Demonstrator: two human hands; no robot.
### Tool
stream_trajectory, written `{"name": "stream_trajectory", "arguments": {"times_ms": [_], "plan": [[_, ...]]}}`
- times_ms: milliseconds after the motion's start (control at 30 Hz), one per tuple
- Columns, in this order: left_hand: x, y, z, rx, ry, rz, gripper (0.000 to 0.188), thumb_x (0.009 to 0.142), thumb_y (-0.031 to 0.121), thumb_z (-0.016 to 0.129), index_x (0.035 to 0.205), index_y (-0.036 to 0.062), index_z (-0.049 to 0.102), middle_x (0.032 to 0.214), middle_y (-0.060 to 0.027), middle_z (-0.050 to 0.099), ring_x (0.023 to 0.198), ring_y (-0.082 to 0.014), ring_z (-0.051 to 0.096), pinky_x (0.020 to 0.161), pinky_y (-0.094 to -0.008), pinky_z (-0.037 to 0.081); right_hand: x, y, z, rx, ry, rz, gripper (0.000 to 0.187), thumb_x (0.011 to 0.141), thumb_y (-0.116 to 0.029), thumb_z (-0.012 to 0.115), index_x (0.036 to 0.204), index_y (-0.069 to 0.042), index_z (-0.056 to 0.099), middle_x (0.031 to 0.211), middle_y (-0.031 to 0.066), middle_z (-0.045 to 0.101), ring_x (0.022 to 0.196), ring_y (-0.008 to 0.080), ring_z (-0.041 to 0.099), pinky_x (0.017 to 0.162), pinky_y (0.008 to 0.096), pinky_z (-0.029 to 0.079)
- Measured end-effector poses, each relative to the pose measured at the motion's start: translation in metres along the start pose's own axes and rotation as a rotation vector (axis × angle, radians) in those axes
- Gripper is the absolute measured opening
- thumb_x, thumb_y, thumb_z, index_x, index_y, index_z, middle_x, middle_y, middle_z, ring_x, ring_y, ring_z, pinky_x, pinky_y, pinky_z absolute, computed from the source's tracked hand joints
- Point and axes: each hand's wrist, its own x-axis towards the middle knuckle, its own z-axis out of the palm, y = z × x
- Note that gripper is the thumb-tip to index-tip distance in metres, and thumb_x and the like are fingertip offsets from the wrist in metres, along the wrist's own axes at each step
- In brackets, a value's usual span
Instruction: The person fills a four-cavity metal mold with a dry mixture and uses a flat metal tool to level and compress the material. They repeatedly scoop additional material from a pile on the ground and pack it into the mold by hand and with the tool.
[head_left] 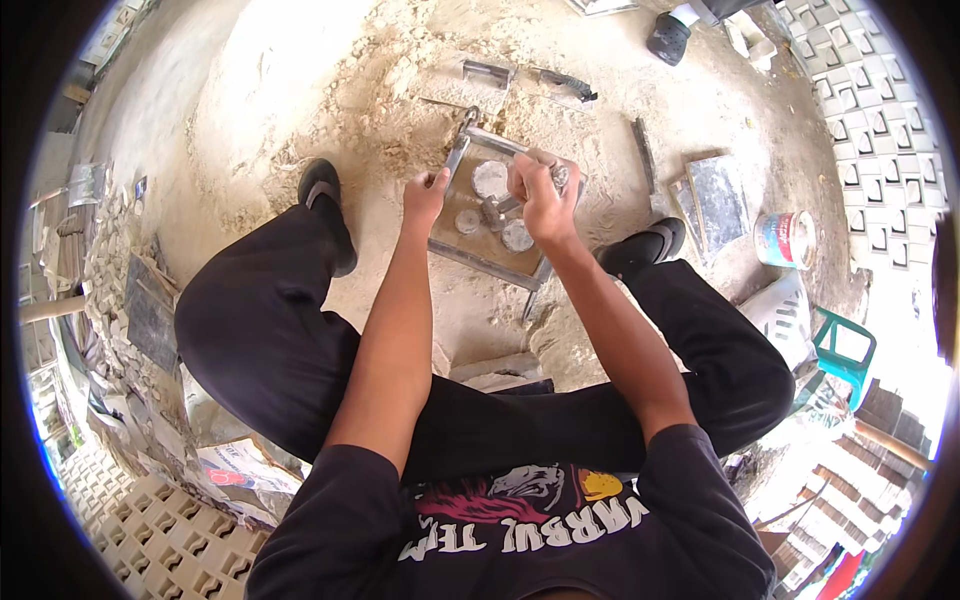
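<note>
Holds the left bar of a dark metal frame (487, 266) in the left hand (427, 197), with fingers curled closed around it. Grips the handle of a hammer-like tool (492, 212) in the right hand (545, 192), with fingers wrapped into a full fist above the right part of the frame. Points the tool's blocky head leftward over the inside of the frame; cannot tell whether touching the surface below. Has 3 pale round pieces (490, 180) within the frame: 1 larger on the far side, 2 smaller on the near side.

Sits with black trousers (250, 310) spread wide at the knees and with the frame on sandy ground (385, 150), between 2 dark shoes (318, 183). Wears a dark printed shirt (715, 545).

Shows 2 dark pieces (567, 84) beyond the far side of the frame, and a long dark bar (643, 155) to its right. Continues rightward past grey panels (718, 195) to a labelled bucket (770, 240), then nearer to a pale sack (782, 312) and a green plastic chair (845, 367). Includes another person's dark shoe (668, 40) at far right. Ends in stacked pale blocks (850, 130) along the right, with a dark board (150, 315) and rubble (115, 275) at left.
</note>
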Motion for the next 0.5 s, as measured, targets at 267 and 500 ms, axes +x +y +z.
{"name": "stream_trajectory", "arguments": {"times_ms": [267,500], "plan": [[0.0,0.009,-0.001,0.081,-0.008,0.025,0.044,0.087,0.042,0.068,0.083,-0.0013,0.067,0.069,-0.0095,0.065,0.064,-0.0181,0.06,0.063,-0.0348,0.046,0.001,0.007,-0.01,-0.047,0.078,0.009,0.035,0.09,-0.011,0.04,0.054,-0.008,0.04,0.05,0.0026,0.038,0.045,0.0132,0.029,0.045,0.0308,0.028],[-0.002,-0.001,-0.001,0.029,0.036,0.062,0.044,0.087,0.042,0.067,0.082,-0.0021,0.068,0.066,-0.011,0.065,0.063,-0.0202,0.061,0.062,-0.0367,0.047,-0.008,-0.018,0.001,0.026,0.112,0.193,0.038,0.088,-0.008,0.046,0.051,-0.007,0.039,0.049,-0.0006,0.038,0.046,0.0086,0.03,0.044,0.0298,0.026]]}}
